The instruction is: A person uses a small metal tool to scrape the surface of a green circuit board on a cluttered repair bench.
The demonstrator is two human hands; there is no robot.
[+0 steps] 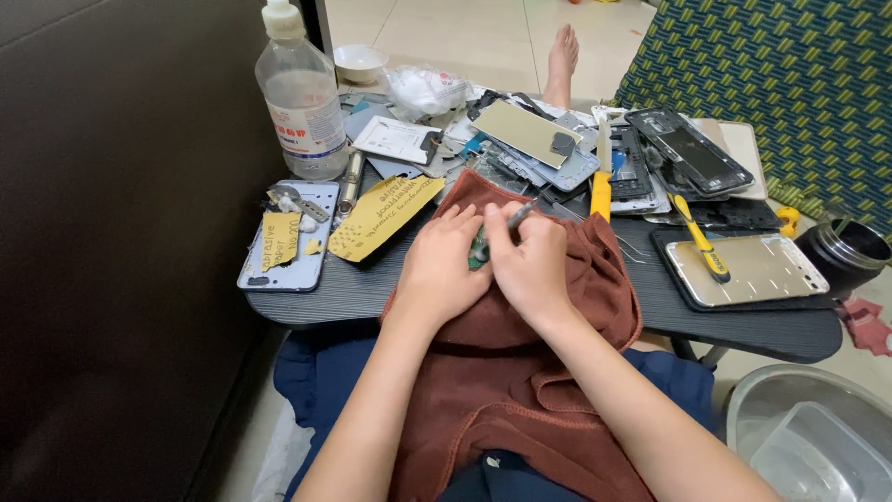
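Fingers (pixel 467 226) of the left hand (pixel 441 265) pinch a small green part (pixel 478 249); the right hand (pixel 531 265) grips a slim metal tool (pixel 518 217), tip down on that part. Both rest on a rust-brown cloth (pixel 520 372) at the counter (pixel 743 325) edge. At ten o'clock, a clear bottle (pixel 299 93); at three o'clock, a gold phone back (pixel 748 270).
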